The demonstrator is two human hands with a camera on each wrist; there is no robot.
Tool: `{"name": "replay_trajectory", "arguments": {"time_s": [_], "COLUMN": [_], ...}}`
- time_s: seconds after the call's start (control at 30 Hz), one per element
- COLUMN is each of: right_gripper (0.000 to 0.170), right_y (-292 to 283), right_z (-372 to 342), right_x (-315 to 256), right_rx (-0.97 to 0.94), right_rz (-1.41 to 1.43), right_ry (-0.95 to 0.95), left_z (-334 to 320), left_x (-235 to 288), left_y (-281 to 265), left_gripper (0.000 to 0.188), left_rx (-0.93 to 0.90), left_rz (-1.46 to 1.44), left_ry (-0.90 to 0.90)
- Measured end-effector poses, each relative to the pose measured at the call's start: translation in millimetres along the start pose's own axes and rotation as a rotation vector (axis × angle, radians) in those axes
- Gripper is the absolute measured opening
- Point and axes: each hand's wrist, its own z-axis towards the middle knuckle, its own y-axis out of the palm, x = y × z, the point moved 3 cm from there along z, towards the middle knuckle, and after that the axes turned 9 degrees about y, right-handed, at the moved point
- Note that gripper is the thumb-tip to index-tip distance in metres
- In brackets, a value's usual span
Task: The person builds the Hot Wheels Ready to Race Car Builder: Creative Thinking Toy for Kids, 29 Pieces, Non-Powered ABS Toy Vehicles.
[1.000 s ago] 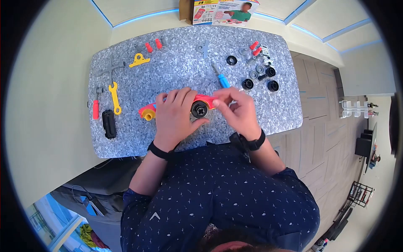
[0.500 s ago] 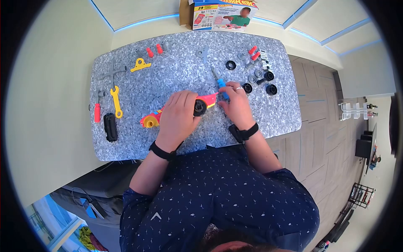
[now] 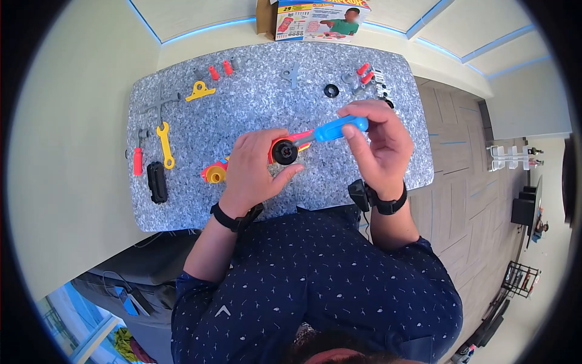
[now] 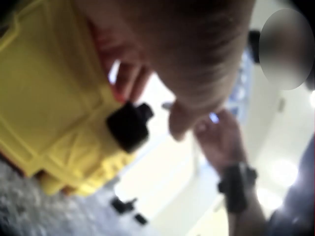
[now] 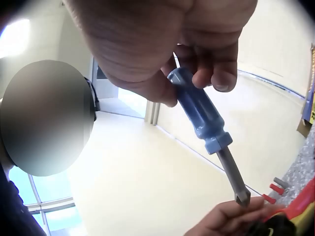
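Observation:
My left hand (image 3: 248,167) grips a red and yellow toy car (image 3: 213,175) lying on its side, with the fingers over its far side. A black wheel (image 3: 284,153) on the car faces up beside the left thumb. In the left wrist view, the car's yellow underside (image 4: 49,98) fills the left part, with a black wheel (image 4: 129,127) at its edge. My right hand (image 3: 388,148) pinches the blue handle of a toy screwdriver (image 3: 339,128). Its grey tip points at the wheel in the head view; in the right wrist view the screwdriver (image 5: 202,110) slants down toward the left hand.
On the left of the speckled table (image 3: 254,97) lie a yellow wrench (image 3: 165,145), a black part (image 3: 157,182) and a red-handled hammer (image 3: 138,159). A black ring (image 3: 331,91) and several small parts are at the back right. A toy box (image 3: 321,21) stands behind.
My right hand has left the car's end, picked the blue screwdriver off the table and brought its tip to the wheel. My left hand has stayed on the car.

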Motion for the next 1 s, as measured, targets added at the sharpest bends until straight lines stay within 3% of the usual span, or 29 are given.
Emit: {"name": "replay_trajectory", "arguments": {"time_s": [0.23, 0.33, 0.73, 1.0], "right_gripper": [0.033, 0.035, 0.034, 0.038], "right_y": [29, 34, 26, 37], "right_z": [8, 9, 4, 7], "right_x": [-29, -35, -46, -44], "right_rx": [-0.233, -0.306, -0.278, -0.377], "right_rz": [-0.283, -0.27, -0.27, -0.379], "right_ry": [-0.149, -0.195, -0.15, -0.177], "left_z": [-1, -2, 1, 1], "left_x": [3, 3, 2, 0], "left_y": [1, 2, 0, 3], "left_gripper": [0.06, 0.059, 0.059, 0.063], "left_rx": [0.035, 0.037, 0.019, 0.0], "left_rz": [0.012, 0.023, 0.029, 0.04], "left_ry": [0.028, 0.028, 0.028, 0.051]}}
